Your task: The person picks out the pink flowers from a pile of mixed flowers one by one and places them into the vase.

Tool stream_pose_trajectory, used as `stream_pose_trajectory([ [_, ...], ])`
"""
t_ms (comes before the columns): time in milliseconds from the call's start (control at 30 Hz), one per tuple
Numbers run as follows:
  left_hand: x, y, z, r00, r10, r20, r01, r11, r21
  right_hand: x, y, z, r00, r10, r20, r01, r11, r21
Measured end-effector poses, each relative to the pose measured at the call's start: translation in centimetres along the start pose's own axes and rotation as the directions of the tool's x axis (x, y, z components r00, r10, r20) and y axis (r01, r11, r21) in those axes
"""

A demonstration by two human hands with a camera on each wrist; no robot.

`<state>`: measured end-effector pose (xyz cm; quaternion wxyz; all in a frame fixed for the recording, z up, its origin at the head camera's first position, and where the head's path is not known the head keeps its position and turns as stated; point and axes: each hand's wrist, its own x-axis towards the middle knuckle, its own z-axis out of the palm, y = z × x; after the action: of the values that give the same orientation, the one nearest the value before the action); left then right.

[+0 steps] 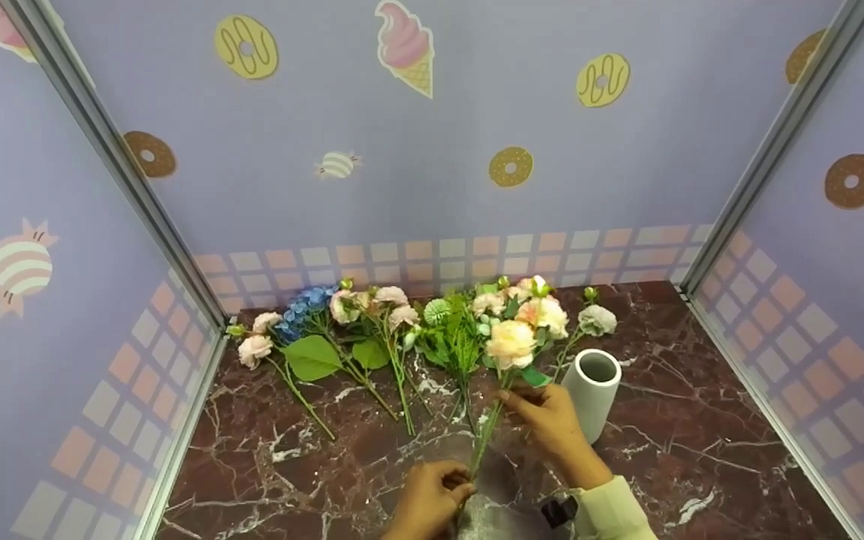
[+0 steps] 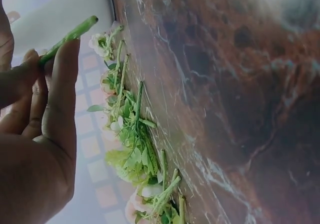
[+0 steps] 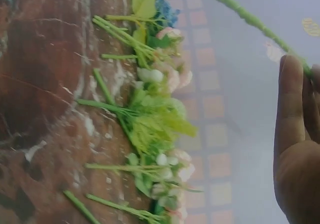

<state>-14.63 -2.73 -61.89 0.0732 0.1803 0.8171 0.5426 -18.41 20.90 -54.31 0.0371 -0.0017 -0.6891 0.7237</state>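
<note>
A cream-peach flower (image 1: 511, 345) on a long green stem (image 1: 484, 435) is held up above the marble table. Low on that stem, my left hand (image 1: 430, 495) pinches it between thumb and fingers; its cut end (image 2: 86, 26) pokes out past the fingertips in the left wrist view. My right hand (image 1: 553, 421) pinches the stem higher, just under the bloom. In the right wrist view the green stem (image 3: 245, 16) runs up and left from the fingers. Right beside the right hand stands a white vase (image 1: 592, 397), upright with its mouth uncovered.
Along the back wall lies a row of flowers: a blue hydrangea (image 1: 304, 311), pink flowers (image 1: 256, 350), green foliage (image 1: 456, 341) and a white flower (image 1: 597, 320). Their stems point toward me on the dark marble table (image 1: 694, 435). Patterned panels (image 1: 462, 112) enclose the table.
</note>
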Motion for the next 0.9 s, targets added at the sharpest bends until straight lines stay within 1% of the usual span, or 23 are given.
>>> stream_pose_trajectory([
  [33, 0.0, 0.0, -0.1, 1.0, -0.022, 0.0, 0.022, 1.0, -0.021, 0.0, -0.4, -0.1, 1.0, -0.01, -0.017, 0.01, 1.0, -0.02],
  [133, -0.1, -0.4, -0.2, 0.997, -0.073, 0.003, 0.073, 0.991, -0.116, -0.1, -1.5, -0.6, 0.995, -0.078, -0.068, 0.073, 0.995, -0.066],
  [267, -0.6, -1.1, -0.4, 0.995, -0.102, -0.019, 0.094, 0.968, -0.232, -0.3, -3.8, -2.1, 0.982, -0.11, -0.151, 0.098, 0.992, -0.083],
  [333, -0.7, -1.4, -0.4, 0.993, -0.112, -0.044, 0.097, 0.963, -0.252, -0.2, -5.4, -3.4, 0.973, -0.113, -0.199, 0.096, 0.991, -0.094],
  [400, -0.7, -1.5, -0.5, 0.988, -0.138, -0.065, 0.117, 0.96, -0.256, 0.1, -7.2, -5.0, 0.955, -0.145, -0.257, 0.115, 0.985, -0.129],
  [533, -0.6, -1.5, -0.8, 0.978, -0.185, -0.095, 0.156, 0.955, -0.253, 0.8, -11.4, -8.2, 0.903, -0.233, -0.362, 0.196, 0.971, -0.135],
  [600, -0.6, -1.5, -0.8, 0.975, -0.196, -0.102, 0.165, 0.953, -0.255, 1.1, -13.5, -9.7, 0.868, -0.259, -0.424, 0.222, 0.966, -0.135],
  [667, -0.7, -1.6, -0.9, 0.975, -0.196, -0.104, 0.164, 0.953, -0.256, 1.4, -15.2, -10.9, 0.838, -0.29, -0.463, 0.253, 0.957, -0.141],
  [700, -0.7, -1.6, -0.8, 0.975, -0.198, -0.104, 0.166, 0.952, -0.257, 1.5, -15.9, -11.4, 0.82, -0.302, -0.486, 0.278, 0.953, -0.123],
  [767, -0.9, -1.7, -0.8, 0.973, -0.206, -0.1, 0.174, 0.949, -0.263, 1.8, -17.0, -12.2, 0.774, -0.347, -0.529, 0.339, 0.934, -0.117],
  [800, -1.0, -1.8, -0.8, 0.973, -0.211, -0.097, 0.179, 0.947, -0.267, 1.9, -17.3, -12.5, 0.757, -0.369, -0.54, 0.38, 0.92, -0.096],
  [867, -1.1, -1.8, -0.7, 0.972, -0.216, -0.093, 0.184, 0.945, -0.272, 2.0, -17.7, -12.8, 0.727, -0.407, -0.553, 0.452, 0.89, -0.06],
  [900, -1.2, -1.9, -0.7, 0.971, -0.219, -0.092, 0.187, 0.944, -0.27, 2.1, -17.7, -13.0, 0.716, -0.419, -0.559, 0.474, 0.879, -0.053],
])
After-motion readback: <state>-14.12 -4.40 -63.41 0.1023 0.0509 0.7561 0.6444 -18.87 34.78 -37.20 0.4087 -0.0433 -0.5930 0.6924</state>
